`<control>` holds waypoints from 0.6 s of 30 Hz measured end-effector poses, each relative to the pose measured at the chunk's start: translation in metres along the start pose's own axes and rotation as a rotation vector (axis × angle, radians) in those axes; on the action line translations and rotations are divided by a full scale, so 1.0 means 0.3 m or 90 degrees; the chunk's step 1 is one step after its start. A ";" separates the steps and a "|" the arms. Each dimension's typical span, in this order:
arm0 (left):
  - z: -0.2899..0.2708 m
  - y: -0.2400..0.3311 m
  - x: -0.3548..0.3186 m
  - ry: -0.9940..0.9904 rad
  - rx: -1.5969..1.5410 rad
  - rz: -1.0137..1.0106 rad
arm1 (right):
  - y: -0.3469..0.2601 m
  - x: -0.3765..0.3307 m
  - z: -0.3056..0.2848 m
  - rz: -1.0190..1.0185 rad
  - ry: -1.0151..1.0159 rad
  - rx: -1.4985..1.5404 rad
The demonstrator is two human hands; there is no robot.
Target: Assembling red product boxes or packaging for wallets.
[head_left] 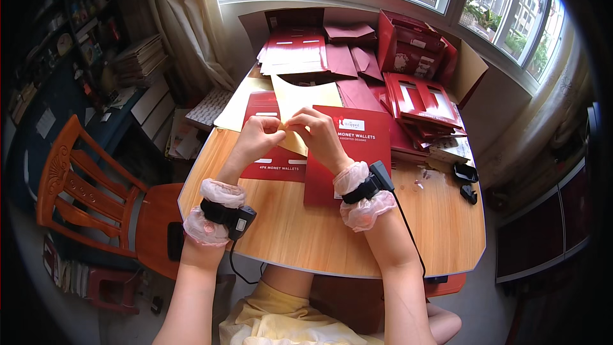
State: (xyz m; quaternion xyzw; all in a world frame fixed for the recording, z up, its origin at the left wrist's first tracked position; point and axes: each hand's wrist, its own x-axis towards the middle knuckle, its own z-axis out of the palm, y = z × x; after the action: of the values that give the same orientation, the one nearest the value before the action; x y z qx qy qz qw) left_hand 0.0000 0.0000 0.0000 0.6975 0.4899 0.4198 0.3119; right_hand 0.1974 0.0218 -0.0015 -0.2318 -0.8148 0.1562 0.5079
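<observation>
Working: two bare hands meet over a cream paper sheet (300, 105) at the middle of a wooden counter (306, 236).
Left hand: the left hand (255, 137) has its fingers closed, pinching the sheet's near edge.
Right hand: the right hand (319, 134) has its fingers curled onto the same edge, just beside the left; how tightly they grip is hard to tell from this angle.
Cream sheet: it lies tilted, its far corner toward the window, its near edge lifted between the hands, above a red card packet (354, 137) and a second red packet (271, 166).
Wrists: each carries a pink ruffled cuff and a black strapped device (373, 182); a black cable runs from the right one over the counter's edge.
Far side: stacks of dark red envelopes (345, 45) and red windowed card frames (421, 105) crowd the counter under the window.
Right edge: two small black clips (466, 176) lie near the frames.
Left: an orange wooden chair (89, 198) stands just beside the counter.
</observation>
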 end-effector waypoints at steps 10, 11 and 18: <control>-0.003 0.022 -0.004 0.008 -0.013 -0.001 | 0.004 0.016 0.003 0.011 0.015 0.028; -0.007 0.024 -0.006 0.011 -0.014 -0.006 | 0.003 0.019 0.008 0.010 0.018 0.032; -0.018 -0.009 0.001 0.004 -0.032 -0.060 | 0.067 0.007 0.007 0.180 0.054 0.136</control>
State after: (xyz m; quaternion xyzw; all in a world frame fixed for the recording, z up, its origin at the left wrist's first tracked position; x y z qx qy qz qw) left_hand -0.0058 0.0013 0.0003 0.6641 0.5127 0.4190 0.3472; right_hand 0.1989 0.0399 -0.0106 -0.2952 -0.7306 0.3021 0.5365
